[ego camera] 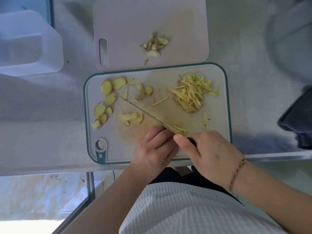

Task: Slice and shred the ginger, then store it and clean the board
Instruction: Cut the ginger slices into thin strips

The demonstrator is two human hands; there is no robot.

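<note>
My right hand (212,149) grips the knife (145,114) by its handle, the blade running diagonally away to the upper left. My left hand (155,146), fingers curled, pins ginger at the blade's heel on the teal-rimmed board (226,105). Uncut ginger slices (108,98) lie far left, nearer my left hand; shreds (192,92) sit to the right.

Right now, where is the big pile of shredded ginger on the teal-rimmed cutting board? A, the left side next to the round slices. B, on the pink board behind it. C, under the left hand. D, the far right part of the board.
D: the shredded ginger pile lies on the far right part of the teal-rimmed cutting board, while the ginger slices lie at its left.
</note>
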